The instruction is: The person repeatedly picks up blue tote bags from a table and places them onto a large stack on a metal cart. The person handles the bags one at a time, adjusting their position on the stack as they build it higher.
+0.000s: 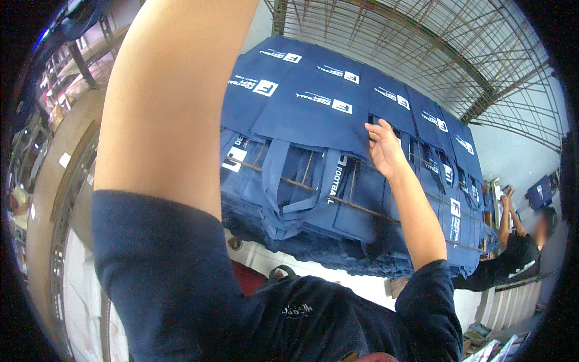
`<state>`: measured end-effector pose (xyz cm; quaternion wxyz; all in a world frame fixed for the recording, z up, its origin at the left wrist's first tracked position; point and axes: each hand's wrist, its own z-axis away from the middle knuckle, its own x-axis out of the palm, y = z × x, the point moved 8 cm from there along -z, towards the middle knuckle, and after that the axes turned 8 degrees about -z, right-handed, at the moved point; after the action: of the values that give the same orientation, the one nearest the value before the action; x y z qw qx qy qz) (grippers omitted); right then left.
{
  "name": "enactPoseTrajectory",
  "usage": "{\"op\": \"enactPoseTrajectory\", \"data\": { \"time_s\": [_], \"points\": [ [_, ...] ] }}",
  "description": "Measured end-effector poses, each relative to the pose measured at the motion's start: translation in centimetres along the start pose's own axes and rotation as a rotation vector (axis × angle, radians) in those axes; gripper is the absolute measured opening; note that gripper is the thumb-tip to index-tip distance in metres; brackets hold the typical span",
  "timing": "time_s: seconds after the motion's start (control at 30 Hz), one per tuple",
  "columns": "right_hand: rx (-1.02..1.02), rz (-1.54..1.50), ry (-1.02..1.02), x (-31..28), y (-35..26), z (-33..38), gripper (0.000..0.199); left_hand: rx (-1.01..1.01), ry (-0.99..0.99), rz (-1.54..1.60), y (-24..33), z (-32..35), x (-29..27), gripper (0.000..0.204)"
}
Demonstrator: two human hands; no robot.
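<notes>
Overhead, the right hand (384, 146) pinches a navy tote bag (313, 114) on the wire rack (422, 48); the left arm's hand is out of view.

Metal wire grid (422, 42) overhead, rusty bars crossing; pale wall (512, 157) at right, daylit; white tiled floor (283, 262) below, small drain set in it; red patch (247, 279) near bottom; brown curved surface (54, 181) at left; cluttered shelves (72, 66) upper left, dim.
</notes>
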<state>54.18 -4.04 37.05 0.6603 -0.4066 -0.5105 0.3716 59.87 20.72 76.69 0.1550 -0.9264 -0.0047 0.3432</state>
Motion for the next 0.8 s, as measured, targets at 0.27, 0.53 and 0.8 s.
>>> {"op": "enactPoseTrajectory", "data": {
  "time_s": [0.27, 0.53, 0.8],
  "points": [
    [0.049, 0.069, 0.05, 0.2, 0.0, 3.8, 0.09, 0.06, 0.21, 0.054, -0.3, 1.0, 1.2, 0.132],
    [-2.21, 1.278, 0.325, 10.5, -16.3, 17.8, 0.04, 0.112, 0.232, 0.106, 0.1, 5.6, 1.7, 0.131],
    [-0.751, 2.228, -0.534, 8.4, -9.9, 1.4, 0.014, 0.076, 0.216, 0.087, -0.1, 9.5, 1.1, 0.129]
  ]
}}
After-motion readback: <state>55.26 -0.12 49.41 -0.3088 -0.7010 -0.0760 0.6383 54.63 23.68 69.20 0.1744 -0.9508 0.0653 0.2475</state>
